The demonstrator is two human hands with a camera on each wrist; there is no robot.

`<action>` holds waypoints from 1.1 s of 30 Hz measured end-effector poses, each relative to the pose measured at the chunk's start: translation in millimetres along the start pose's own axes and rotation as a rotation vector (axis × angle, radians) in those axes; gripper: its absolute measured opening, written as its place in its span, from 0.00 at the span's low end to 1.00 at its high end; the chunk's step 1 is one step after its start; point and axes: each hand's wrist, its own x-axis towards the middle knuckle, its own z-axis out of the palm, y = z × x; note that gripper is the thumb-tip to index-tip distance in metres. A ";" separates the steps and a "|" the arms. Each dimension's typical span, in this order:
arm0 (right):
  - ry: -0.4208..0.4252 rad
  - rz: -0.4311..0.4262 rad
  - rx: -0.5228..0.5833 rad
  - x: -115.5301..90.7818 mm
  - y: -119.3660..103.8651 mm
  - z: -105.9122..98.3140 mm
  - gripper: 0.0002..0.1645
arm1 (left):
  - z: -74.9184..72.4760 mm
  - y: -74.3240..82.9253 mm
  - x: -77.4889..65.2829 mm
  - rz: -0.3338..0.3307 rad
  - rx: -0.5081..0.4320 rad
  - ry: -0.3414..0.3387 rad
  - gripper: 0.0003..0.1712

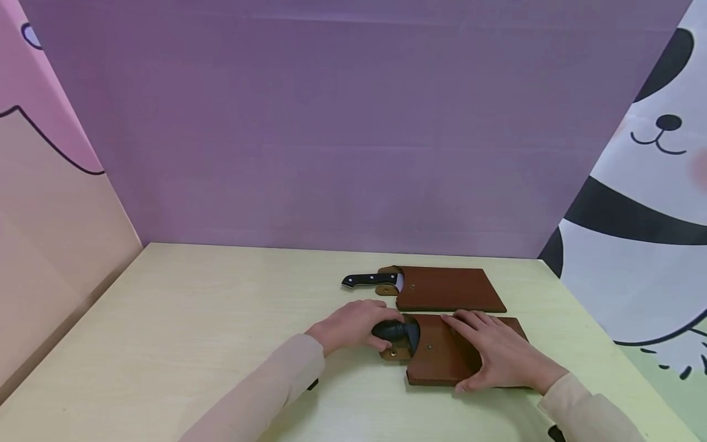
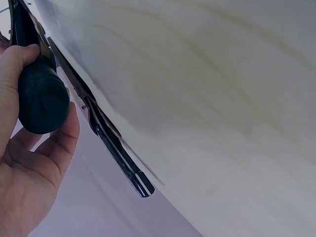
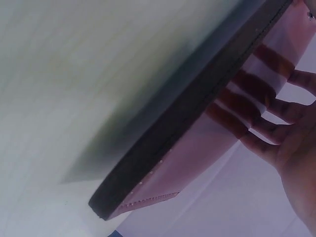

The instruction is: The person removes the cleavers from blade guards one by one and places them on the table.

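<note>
My left hand (image 1: 353,325) holds the thick black handle (image 1: 389,331) of a knife between thumb and fingers. Its blade sits in a brown leather sheath (image 1: 439,365) near the table's front right, mostly hidden inside. In the left wrist view the rounded handle end (image 2: 43,101) faces the camera, thumb on one side and fingers on the other. Across the sheath's right part lies my right hand (image 1: 499,351), fingers spread and thumb by the near edge. The right wrist view has its straight fingertips touching the sheath's face (image 3: 197,158).
Just behind lies a second brown sheath (image 1: 450,290), with a black riveted knife handle (image 1: 370,280) sticking out to the left. Both sheaths have snap straps at their left ends. The pale wooden table (image 1: 221,307) meets a purple wall panel (image 1: 353,123) at the back.
</note>
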 end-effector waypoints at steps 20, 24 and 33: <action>-0.027 0.013 0.015 2.0 -4.9 -0.2 0.68 | -2.9 -5.3 -5.4 -0.006 -0.023 0.007 0.27; -0.027 0.011 0.017 2.2 -4.8 0.2 0.68 | -3.6 -5.9 -6.1 -0.013 -0.022 0.006 0.27; -0.035 0.023 0.022 2.9 -4.7 1.2 0.68 | -5.2 -8.0 -8.8 -0.015 -0.019 0.005 0.27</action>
